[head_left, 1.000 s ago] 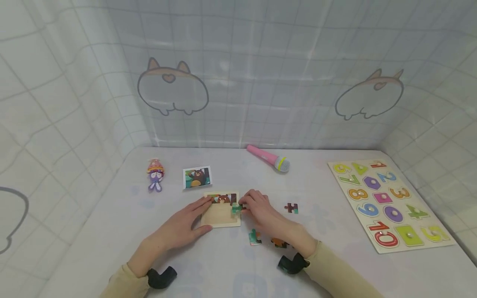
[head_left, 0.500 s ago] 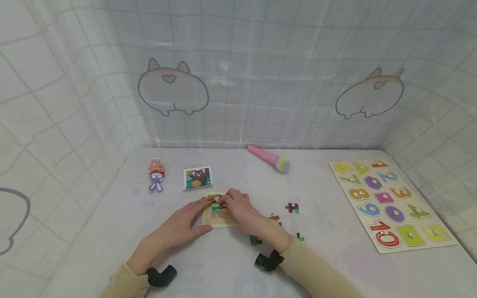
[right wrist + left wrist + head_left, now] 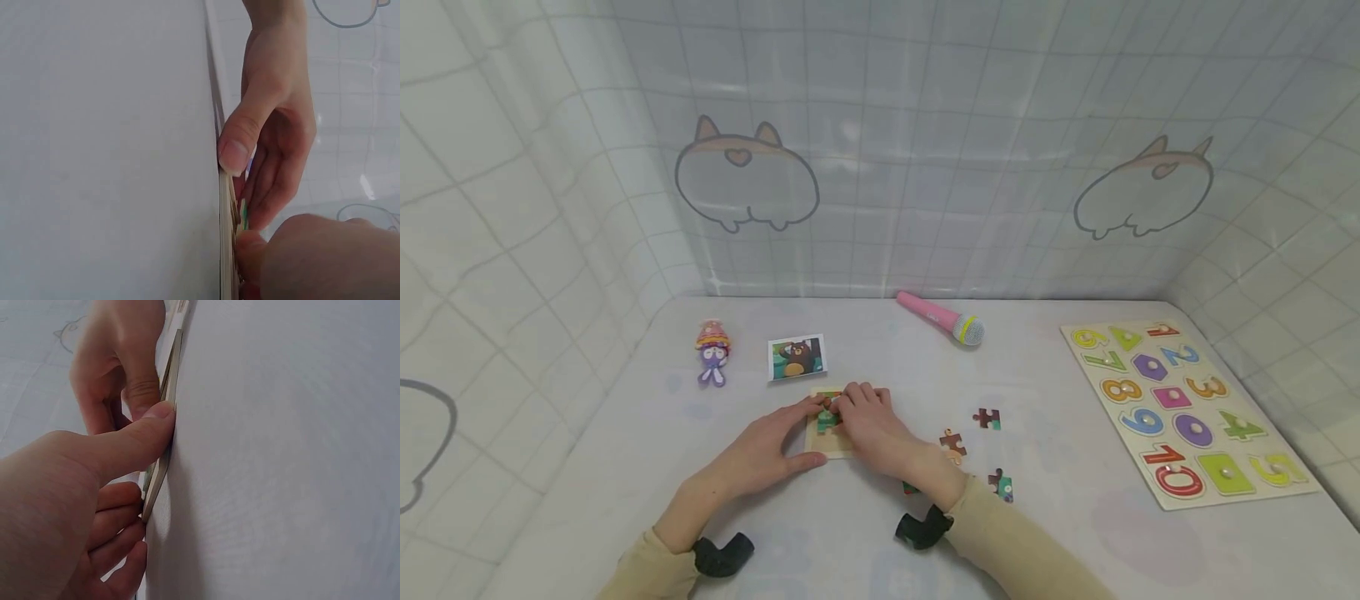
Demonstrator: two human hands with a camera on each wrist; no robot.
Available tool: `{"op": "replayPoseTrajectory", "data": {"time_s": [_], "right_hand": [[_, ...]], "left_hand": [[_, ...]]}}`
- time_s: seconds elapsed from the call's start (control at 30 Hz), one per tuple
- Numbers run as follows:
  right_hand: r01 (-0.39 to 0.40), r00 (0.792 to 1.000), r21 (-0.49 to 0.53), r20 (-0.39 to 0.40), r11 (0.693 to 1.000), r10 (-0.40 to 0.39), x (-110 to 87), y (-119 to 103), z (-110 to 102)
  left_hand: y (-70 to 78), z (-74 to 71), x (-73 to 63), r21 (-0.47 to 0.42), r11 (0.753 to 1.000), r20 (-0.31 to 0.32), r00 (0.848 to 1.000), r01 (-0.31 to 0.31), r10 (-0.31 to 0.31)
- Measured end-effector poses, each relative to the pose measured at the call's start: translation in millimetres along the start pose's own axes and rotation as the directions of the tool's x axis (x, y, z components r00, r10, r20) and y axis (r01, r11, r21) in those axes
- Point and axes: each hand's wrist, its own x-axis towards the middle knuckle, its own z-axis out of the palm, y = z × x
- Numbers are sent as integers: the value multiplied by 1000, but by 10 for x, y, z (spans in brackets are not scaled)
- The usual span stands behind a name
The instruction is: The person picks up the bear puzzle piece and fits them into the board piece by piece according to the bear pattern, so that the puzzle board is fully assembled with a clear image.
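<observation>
A small wooden puzzle tray (image 3: 837,450) lies on the table with bear-picture pieces along its far side. My left hand (image 3: 760,454) grips the tray's left end, its thumb (image 3: 147,425) on the near edge and its fingers curled at the far side. Over the tray, my right hand (image 3: 876,429) pinches a green puzzle piece (image 3: 825,419) at the left part of the frame, beside the left fingertips. The right palm hides the tray's right half. From the side, the right wrist view shows green (image 3: 244,214) between the hands.
Loose puzzle pieces (image 3: 987,418) lie to the right of the tray. A bear picture card (image 3: 797,358) and a purple doll (image 3: 713,354) sit beyond it at left. A pink microphone (image 3: 940,318) lies at the back, a number-and-shape board (image 3: 1187,412) at far right.
My right hand has moved left with the green piece, from the tray's right edge to its left part. Loose pieces that the right forearm covered now show. The left hand stays put.
</observation>
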Motion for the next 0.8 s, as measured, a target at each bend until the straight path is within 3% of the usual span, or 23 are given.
{"op": "replayPoseTrajectory", "data": {"time_s": [0.33,0.57,0.8], "right_hand": [[37,996,-3,-82,999,-37,-7,24,67],[15,992,40,-130,999,-10,1,26,94],[10,986,75,-166,997,3,-5,35,84]], "left_hand": [[-7,4,4,20,1000,-6,1000,-16,16],[12,1,15,70,996,-4,998,-57,58],[37,-8,5,98,994,-6,999,-41,42]]}}
